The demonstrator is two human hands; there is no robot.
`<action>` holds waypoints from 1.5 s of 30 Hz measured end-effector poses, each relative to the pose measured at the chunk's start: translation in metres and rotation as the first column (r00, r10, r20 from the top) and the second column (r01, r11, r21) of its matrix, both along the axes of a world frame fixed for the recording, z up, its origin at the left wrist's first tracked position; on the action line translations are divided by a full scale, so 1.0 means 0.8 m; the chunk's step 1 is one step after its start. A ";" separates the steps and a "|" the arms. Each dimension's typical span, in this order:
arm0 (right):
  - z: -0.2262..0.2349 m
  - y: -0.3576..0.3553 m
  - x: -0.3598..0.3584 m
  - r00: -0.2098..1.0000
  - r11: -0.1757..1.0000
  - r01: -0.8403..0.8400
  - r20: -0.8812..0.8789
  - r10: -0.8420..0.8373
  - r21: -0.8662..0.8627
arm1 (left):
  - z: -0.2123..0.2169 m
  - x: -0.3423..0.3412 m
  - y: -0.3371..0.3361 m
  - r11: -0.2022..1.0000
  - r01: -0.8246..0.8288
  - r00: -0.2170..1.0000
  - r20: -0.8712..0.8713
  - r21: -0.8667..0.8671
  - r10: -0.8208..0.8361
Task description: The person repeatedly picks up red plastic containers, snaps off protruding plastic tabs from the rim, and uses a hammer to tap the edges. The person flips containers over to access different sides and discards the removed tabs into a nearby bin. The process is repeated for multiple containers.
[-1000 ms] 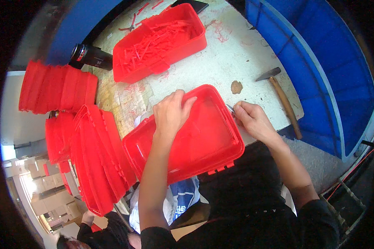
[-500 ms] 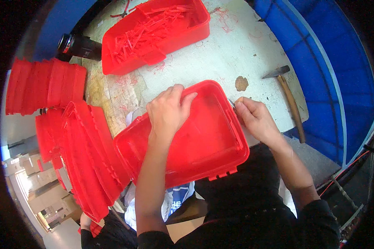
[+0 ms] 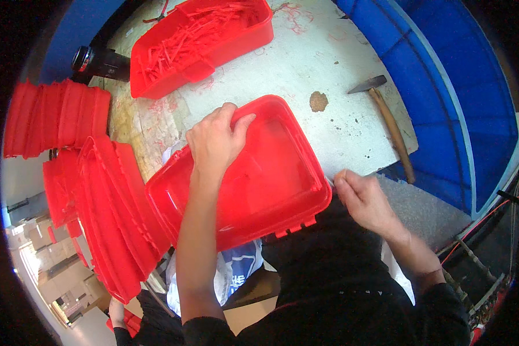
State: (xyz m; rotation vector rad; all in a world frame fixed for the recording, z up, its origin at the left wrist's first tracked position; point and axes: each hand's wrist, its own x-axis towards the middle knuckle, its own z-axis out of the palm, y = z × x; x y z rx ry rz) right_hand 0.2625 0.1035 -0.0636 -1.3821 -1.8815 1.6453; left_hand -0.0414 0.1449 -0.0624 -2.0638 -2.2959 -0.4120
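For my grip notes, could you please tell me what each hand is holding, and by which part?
The left hand holds the red tray by its far rim; the right hand pinches a slim tool, its gripped end hidden.

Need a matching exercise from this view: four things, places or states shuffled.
Things
1. Wooden-handled hammer with dark metal head
2. Black cylindrical container
3. Far red plastic tub
4. Left hand

Places/states
A. Heaped with thin red strips
B. Gripping the near red plastic tray
C. Beside the large blue plastic bin
D. At the tub's left end

Pairs: 1-C, 2-D, 3-A, 4-B
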 end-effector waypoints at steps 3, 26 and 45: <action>0.020 -0.030 0.025 0.971 0.976 -0.211 0.122 0.204 0.049 | -0.001 -0.002 0.001 1.000 0.000 1.000 0.011 -0.013 0.000; 0.055 0.083 -0.106 0.728 0.663 -0.425 0.668 -0.155 0.616 | -0.012 -0.016 -0.004 1.000 0.019 0.985 0.171 -0.008 -0.017; 0.064 0.006 -0.051 0.723 0.748 -0.385 0.680 -0.120 0.541 | -0.001 -0.017 0.000 0.994 -0.018 0.991 0.131 -0.111 0.032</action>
